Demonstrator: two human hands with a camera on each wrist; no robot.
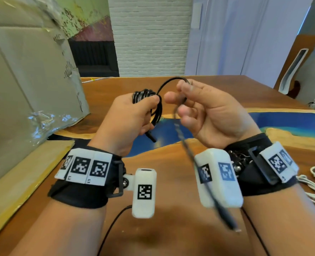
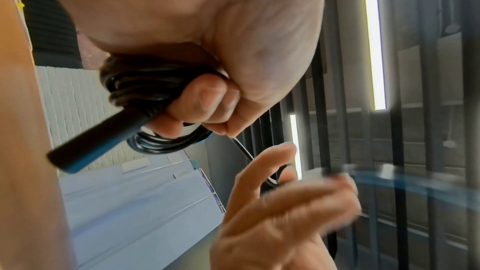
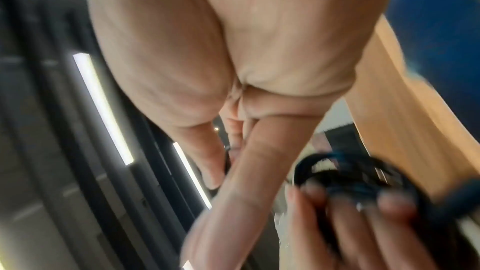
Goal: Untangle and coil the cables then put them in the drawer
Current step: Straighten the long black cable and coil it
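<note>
Left grip (image 1: pixel 132 115) clutches coiled black cable (image 1: pixel 143 96); right grip (image 1: pixel 204 111) pinches its tail.

Coiled black cable (image 2: pixel 140 87) in hands (image 2: pixel 233 52)

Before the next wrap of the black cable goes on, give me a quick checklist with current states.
1. Coil gripped: ok, left hand holds the black cable bundle.
2. Free strand guided: ok, right hand pinches it.
3. Loose tail free of snags: cannot tell, it hangs blurred past the right wrist.
4. Plug end tucked in: not ok, it sticks out of the coil.
5. White cable coiled: not ok, loose on the table.
6. Drawer open: cannot tell, not in view.
</note>
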